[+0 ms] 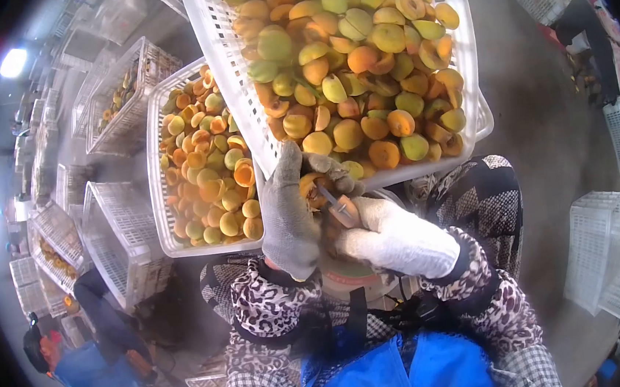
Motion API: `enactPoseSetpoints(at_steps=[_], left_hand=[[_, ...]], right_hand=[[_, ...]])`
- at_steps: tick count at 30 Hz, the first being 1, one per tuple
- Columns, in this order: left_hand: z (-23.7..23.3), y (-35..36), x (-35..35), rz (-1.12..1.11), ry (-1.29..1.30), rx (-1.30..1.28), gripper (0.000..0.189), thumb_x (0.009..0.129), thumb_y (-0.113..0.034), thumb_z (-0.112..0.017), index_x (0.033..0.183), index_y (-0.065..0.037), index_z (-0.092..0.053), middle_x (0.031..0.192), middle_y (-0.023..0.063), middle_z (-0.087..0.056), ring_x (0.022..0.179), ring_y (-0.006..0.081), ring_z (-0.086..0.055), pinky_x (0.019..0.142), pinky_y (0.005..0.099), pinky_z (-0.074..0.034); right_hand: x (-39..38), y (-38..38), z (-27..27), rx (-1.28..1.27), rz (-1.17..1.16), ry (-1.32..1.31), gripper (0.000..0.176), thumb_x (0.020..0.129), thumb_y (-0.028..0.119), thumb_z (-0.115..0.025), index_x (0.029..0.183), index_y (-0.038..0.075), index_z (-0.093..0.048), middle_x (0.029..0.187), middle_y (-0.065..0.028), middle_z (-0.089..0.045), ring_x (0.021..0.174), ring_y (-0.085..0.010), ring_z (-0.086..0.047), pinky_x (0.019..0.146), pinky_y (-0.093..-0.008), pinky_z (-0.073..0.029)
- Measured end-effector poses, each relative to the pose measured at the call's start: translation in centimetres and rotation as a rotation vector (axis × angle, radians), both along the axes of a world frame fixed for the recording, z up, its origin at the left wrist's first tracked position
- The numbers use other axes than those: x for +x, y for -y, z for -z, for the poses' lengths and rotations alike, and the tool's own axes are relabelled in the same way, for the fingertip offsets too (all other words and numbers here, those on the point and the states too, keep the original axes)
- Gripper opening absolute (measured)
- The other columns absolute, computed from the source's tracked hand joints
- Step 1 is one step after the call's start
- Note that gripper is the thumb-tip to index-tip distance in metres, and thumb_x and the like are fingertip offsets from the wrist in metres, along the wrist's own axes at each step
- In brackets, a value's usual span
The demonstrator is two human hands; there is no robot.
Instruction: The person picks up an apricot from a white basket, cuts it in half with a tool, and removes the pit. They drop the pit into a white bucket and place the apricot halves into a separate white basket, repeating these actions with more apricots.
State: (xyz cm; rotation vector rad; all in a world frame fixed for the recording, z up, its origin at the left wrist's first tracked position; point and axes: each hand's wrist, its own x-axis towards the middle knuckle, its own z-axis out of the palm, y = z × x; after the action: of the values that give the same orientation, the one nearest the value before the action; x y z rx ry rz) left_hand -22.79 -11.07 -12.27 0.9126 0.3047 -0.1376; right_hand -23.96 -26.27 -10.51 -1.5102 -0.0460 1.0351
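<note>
Lying in the left hand [288, 221], an apricot [312, 189] touches the knife [342, 210].

The left hand [288, 217] hides most of the fruit [311, 188]; the upper crate [220, 46] is cut off above.

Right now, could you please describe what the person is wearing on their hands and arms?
The left hand is in a grey knitted glove, slightly soiled. The right hand is in a bulkier white knitted glove. Both arms are covered by black-and-white leopard-print fabric sleeves that reach down to the glove cuffs, so no bare arm shows.
</note>
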Motion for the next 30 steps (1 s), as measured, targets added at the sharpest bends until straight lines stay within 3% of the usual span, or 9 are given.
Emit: enactPoseSetpoints(at_steps=[5,7,8,12,16,22,25,28,30], left_hand=[[0.1,0.4,-0.1,-0.021,-0.109,0.184,0.037,0.099,-0.035,-0.048,0.087,0.0,-0.054,0.077,0.0116,-0.059,0.067,0.0221,-0.061,0.063,0.0367,-0.056],[0.0,0.7,-0.1,0.008,-0.148,0.18,0.038,0.101,-0.035,-0.044,0.092,0.001,-0.053,0.081,0.0118,-0.059,0.07,0.0222,-0.062,0.065,0.0357,-0.056],[-0.4,1.2,-0.1,-0.028,-0.131,0.231,0.041,0.1,-0.038,-0.043,0.088,0.0,-0.054,0.078,0.0119,-0.059,0.068,0.0232,-0.062,0.065,0.0362,-0.056],[0.0,1.6,0.0,-0.016,-0.114,0.275,0.042,0.1,-0.038,-0.042,0.084,-0.001,-0.054,0.074,0.0126,-0.058,0.067,0.0254,-0.062,0.065,0.0378,-0.056],[1.1,1.5,0.0,0.056,-0.078,0.164,0.042,0.1,-0.04,-0.041,0.087,-0.002,-0.053,0.076,0.012,-0.058,0.065,0.0247,-0.06,0.063,0.0393,-0.055],[1.2,2.0,-2.8,0.07,0.268,-0.047,0.017,0.098,-0.021,-0.053,0.103,-0.004,-0.05,0.086,0.01,-0.057,0.073,0.0184,-0.056,0.068,0.0369,-0.053],[2.5,0.5,-2.8,-0.033,0.518,0.744,0.035,0.088,-0.015,-0.067,0.115,-0.002,-0.049,0.097,0.0063,-0.057,0.081,0.0199,-0.057,0.079,0.0354,-0.051],[3.6,-5.2,-1.7,-0.009,0.322,0.959,0.036,0.086,-0.016,-0.071,0.114,-0.001,-0.054,0.102,0.0104,-0.059,0.085,0.0255,-0.06,0.078,0.0399,-0.051],[2.2,-8.9,-0.4,-0.243,0.289,1.473,0.025,0.088,-0.019,-0.068,0.104,-0.003,-0.058,0.102,0.0143,-0.06,0.087,0.029,-0.06,0.077,0.0426,-0.05]], right_hand=[[-1.9,-1.0,2.1,-0.404,0.025,0.567,0.028,0.086,0.024,-0.052,0.102,0.002,-0.056,0.077,-0.0169,-0.063,0.07,-0.0283,-0.065,0.065,-0.0365,-0.051],[-2.1,-1.0,2.6,-0.227,0.084,0.472,0.026,0.087,0.024,-0.052,0.102,0.003,-0.057,0.077,-0.017,-0.063,0.073,-0.0296,-0.065,0.068,-0.0379,-0.051],[-0.9,0.2,1.8,0.119,-0.024,0.016,0.026,0.088,0.026,-0.052,0.101,0.004,-0.057,0.078,-0.0184,-0.062,0.074,-0.0322,-0.064,0.071,-0.0394,-0.051],[-0.7,0.5,2.0,0.004,-0.025,0.228,0.031,0.086,0.02,-0.053,0.108,-0.002,-0.055,0.086,-0.012,-0.062,0.071,-0.0218,-0.061,0.063,-0.032,-0.051],[-0.3,1.8,1.6,0.389,0.009,-0.505,0.025,0.087,0.017,-0.061,0.107,0.004,-0.055,0.063,-0.0008,-0.052,0.044,-0.0078,-0.045,0.04,-0.0197,-0.037],[-1.3,1.8,5.2,0.632,-0.02,-0.197,0.031,0.089,0.02,-0.063,0.113,0.002,-0.056,0.076,-0.0038,-0.059,0.065,-0.0105,-0.058,0.053,-0.0232,-0.046],[-1.4,1.6,9.6,0.612,-0.189,0.225,0.028,0.093,0.026,-0.059,0.105,0.001,-0.061,0.073,-0.0062,-0.06,0.06,-0.0166,-0.059,0.053,-0.0268,-0.047],[-3.2,2.6,8.1,-0.107,-0.253,0.628,0.029,0.092,0.028,-0.055,0.101,0.001,-0.06,0.082,-0.0126,-0.065,0.062,-0.0256,-0.063,0.055,-0.0351,-0.052],[-4.2,5.0,10.8,-0.367,-0.531,0.881,0.028,0.089,0.027,-0.056,0.099,0.001,-0.058,0.077,-0.0163,-0.065,0.06,-0.0308,-0.064,0.053,-0.0409,-0.052]])
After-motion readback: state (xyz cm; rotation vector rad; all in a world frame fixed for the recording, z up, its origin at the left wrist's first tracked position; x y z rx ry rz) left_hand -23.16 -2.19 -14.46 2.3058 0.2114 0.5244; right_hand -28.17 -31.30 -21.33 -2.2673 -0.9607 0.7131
